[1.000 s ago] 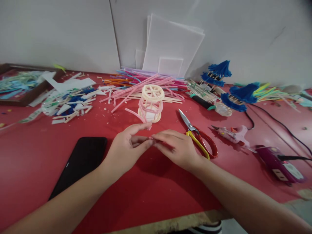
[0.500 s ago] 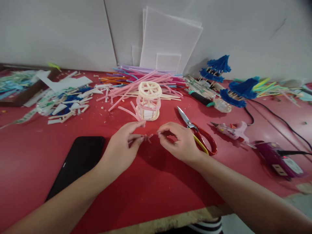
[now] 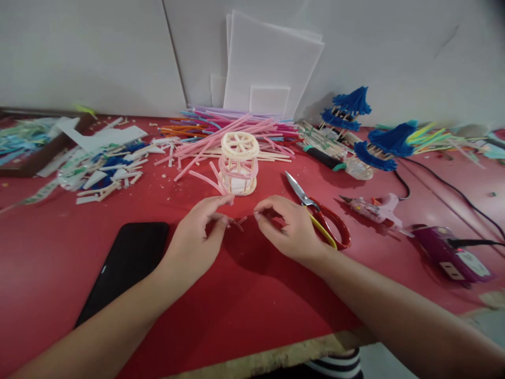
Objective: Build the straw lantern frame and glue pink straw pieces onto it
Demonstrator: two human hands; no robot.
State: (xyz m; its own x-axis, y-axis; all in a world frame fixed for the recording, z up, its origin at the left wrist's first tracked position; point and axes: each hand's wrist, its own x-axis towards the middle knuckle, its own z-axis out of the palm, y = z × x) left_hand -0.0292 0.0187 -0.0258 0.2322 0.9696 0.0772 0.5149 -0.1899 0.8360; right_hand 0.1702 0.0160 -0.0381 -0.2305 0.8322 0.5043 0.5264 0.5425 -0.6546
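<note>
My left hand (image 3: 197,234) rests on the red table (image 3: 244,295), fingers pinched on a small pink straw piece (image 3: 238,225) whose split end sticks out to the right. My right hand (image 3: 290,226) sits a little to the right of it, thumb and fingers curled in a pinch; what they hold, if anything, is too small to see. Just behind both hands stands a small cream and pink straw lantern frame (image 3: 238,163). A loose curved pink straw (image 3: 205,180) leans at its left side.
Red-handled scissors (image 3: 323,218) lie right of my right hand. A pink glue gun (image 3: 374,206) and a purple power strip (image 3: 453,255) are further right. A black phone (image 3: 126,263) lies left. Piled straws (image 3: 236,131), white scraps (image 3: 102,163), blue tassel models (image 3: 379,145) and foam sheets (image 3: 272,63) line the back.
My hands were joined over the straw piece; they have drawn apart, the right hand moving right. The left keeps the pink piece.
</note>
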